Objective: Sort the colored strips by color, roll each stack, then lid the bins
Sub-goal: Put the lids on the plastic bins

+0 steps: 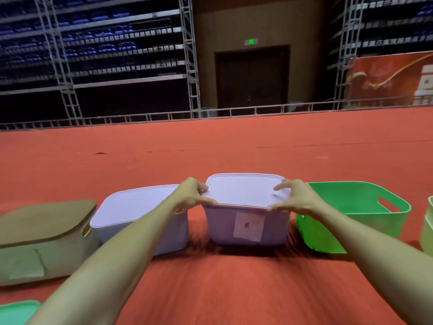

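Lilac lid [243,190] sits on top of the labelled lilac bin [248,227], directly between the hands. The left hand [194,195] and the right hand [295,198] each grip one short edge of it, fingers on top and thumb at the near rim. I cannot tell if it is already pressed down fully.

The work seems to be in its last stage. Left of the left hand, a second lilac bin [140,212] already carries its lid, and further left a beige bin [42,256] carries a brown lid [46,219]. Right of the right hand, the green bin [351,221] is open, and a pale green bin [427,228] shows only at the picture's edge. A green lid [16,311] lies near the left forearm and probably belongs to the green bin. No strips are visible, so I judge that sorting and rolling are finished.

All bins stand on a red carpet floor [210,148]. Beyond the hands are metal scaffolding [189,55], rows of blue seats [105,34], a dark door [251,76] under a green exit sign [251,41], and a red banner [389,80].
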`<state>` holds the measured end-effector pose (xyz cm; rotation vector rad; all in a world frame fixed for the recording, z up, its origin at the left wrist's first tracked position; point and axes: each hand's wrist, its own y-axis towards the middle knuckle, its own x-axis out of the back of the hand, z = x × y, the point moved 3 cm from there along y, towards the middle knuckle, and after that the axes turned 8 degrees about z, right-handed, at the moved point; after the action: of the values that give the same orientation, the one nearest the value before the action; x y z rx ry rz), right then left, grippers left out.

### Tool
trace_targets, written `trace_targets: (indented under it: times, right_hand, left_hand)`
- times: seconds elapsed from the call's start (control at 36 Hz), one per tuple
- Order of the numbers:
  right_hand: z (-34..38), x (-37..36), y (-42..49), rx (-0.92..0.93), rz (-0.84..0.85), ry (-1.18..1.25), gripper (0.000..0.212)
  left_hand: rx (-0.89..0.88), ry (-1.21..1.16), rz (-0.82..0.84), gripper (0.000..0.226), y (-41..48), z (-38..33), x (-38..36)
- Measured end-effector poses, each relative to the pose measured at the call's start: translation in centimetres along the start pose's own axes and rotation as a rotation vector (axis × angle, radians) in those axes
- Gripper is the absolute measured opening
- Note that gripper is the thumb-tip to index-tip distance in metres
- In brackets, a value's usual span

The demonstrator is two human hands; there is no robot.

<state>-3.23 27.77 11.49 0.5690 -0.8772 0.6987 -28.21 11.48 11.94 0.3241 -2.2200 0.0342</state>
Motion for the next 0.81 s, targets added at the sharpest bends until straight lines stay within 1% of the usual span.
trace_targets:
  times: [0.06, 0.17, 0.39, 0.42, 0.47, 0.5, 0.53, 0.58, 0.61, 0.64, 0.69, 0.81]
  right_hand:
    - [-0.3, -0.5, 0.4, -0.007, 0.016, 0.003, 0.079]
    - [-0.5, -0.8, 1.1, -0.034, 0.027, -0.002, 0.077]
    - [-0.7, -1.2, 1.6, -0.061, 0.128, -0.019, 0.080]
    - [-0.7, -1.2, 1.6, -0.064, 0.147, -0.023, 0.081]
    - [-0.8, -0.9, 1.8, -0.078, 0.151, -0.020, 0.081]
    - [-0.8, -0.7, 1.9, -0.084, 0.124, -0.019, 0.079]
    - [-0.7, -0.3, 2.2, -0.089, 0.078, -0.031, 0.077]
    - [-0.3, 0.1, 3.0, -0.080, -0.032, -0.091, 0.074]
    - [-0.1, 0.0, 3.6, -0.070, -0.058, -0.110, 0.075]
    - [0.1, -0.2, 4.0, -0.070, -0.051, -0.111, 0.080]
    - [0.3, -1.2, 4.8, -0.096, 0.033, -0.118, 0.094]
    - [0.0, -3.3, 5.2, -0.154, 0.200, -0.241, 0.113]
  left_hand:
    - [0.002, 0.017, 0.029, 0.063, 0.1, 0.4, -0.3]
    - [0.022, 0.080, 0.049, 0.058, 0.4, 0.9, -0.8]
    - [0.056, 0.110, 0.062, 0.057, 1.0, 1.3, -0.9]
    - [0.064, 0.115, 0.060, 0.055, 1.1, 1.3, -0.9]
    - [0.122, 0.099, 0.035, 0.043, 1.3, 1.3, -0.7]
    - [0.149, 0.096, 0.010, 0.046, 1.5, 1.1, -0.4]
    - [0.164, 0.104, -0.017, 0.058, 1.7, 0.9, -0.1]
    - [0.162, 0.144, -0.085, 0.066, 2.2, -0.2, 0.2]
    - [0.160, 0.183, -0.100, 0.071, 2.7, -0.7, 0.1]
    - [0.167, 0.223, -0.090, 0.075, 3.2, -1.1, -0.2]
    - [0.191, 0.291, -0.037, 0.082, 4.4, -1.4, -1.4]
    - [0.260, 0.448, 0.067, 0.093, 6.3, 0.1, -3.9]
